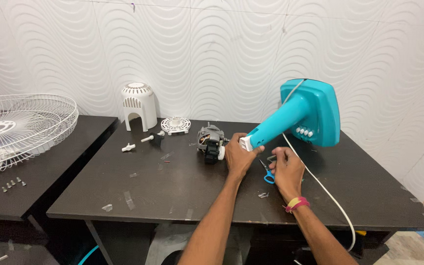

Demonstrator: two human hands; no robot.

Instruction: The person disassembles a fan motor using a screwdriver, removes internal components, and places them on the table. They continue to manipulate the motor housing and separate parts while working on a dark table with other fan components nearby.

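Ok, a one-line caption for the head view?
Left hand grips turquoise plastic fan stand by grey motor; right hand beside blue-handled scissors.

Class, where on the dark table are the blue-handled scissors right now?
The blue-handled scissors lie on the dark table between the person's left hand and right hand, just below the turquoise fan stand.

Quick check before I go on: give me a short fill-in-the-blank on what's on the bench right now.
1. The left hand grips the neck of the ____ fan stand.
2. The scissors by the right hand have ____ handles.
3. The motor lies on the dark table, to the ____ of the left hand.
4. The wire fan guard rests on the ____ table.

Missing words: turquoise; blue; left; left
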